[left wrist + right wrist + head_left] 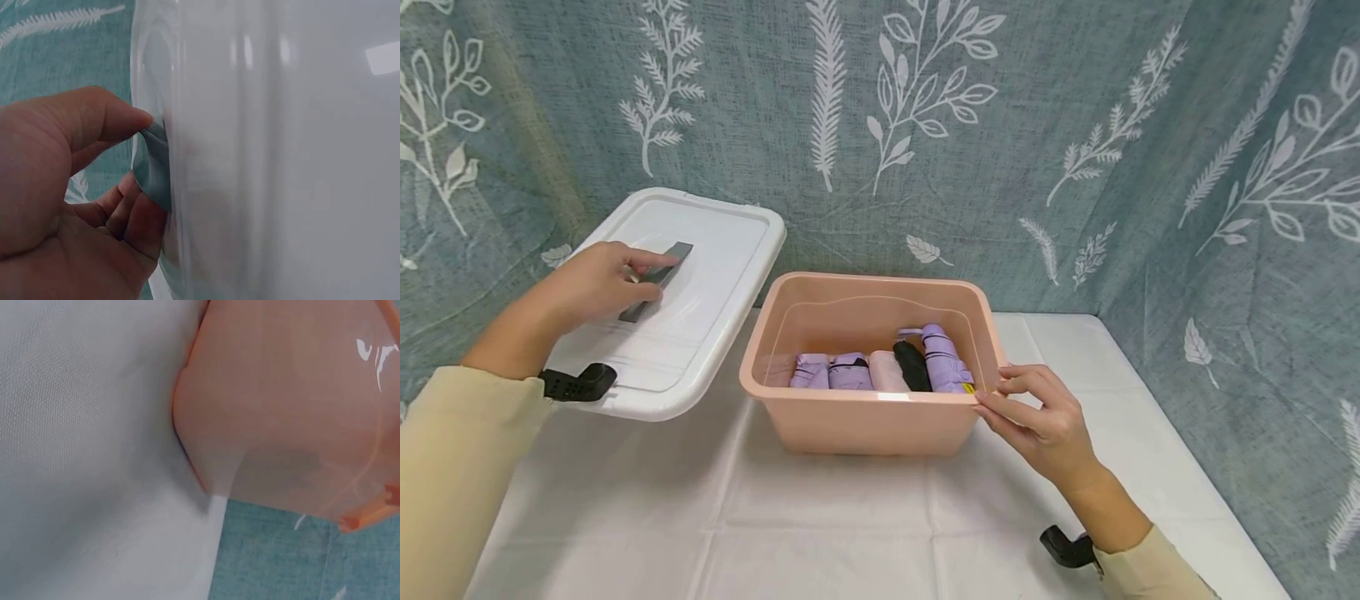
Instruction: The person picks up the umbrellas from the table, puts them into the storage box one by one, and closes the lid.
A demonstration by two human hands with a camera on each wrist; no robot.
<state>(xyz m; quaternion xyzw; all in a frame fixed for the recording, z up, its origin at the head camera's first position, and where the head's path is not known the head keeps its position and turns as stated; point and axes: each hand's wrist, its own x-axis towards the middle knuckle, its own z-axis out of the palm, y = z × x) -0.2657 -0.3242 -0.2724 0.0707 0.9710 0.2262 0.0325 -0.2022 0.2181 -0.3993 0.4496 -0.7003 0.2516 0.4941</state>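
My left hand (597, 283) pinches the grey strap handle (679, 252) of a white plastic lid (722, 250). The lid hangs tilted to the left of a peach storage box (865, 425), above the table. In the left wrist view, thumb and fingers close on the handle (153, 169) at the lid's edge. My right hand (1037, 421) grips the box's rim at its near right corner. Inside the uncovered box several folding umbrellas lie side by side: purple ones (943, 358), a pale pink one (887, 372) and a black one (913, 367). The right wrist view shows the box's side (269, 412), not the hand.
The box stands on a white cloth-covered table (820, 533), near its back edge. A teal leaf-patterned curtain (760, 100) hangs behind and along the right. Black wrist mounts (580, 383) sit at both sleeves.
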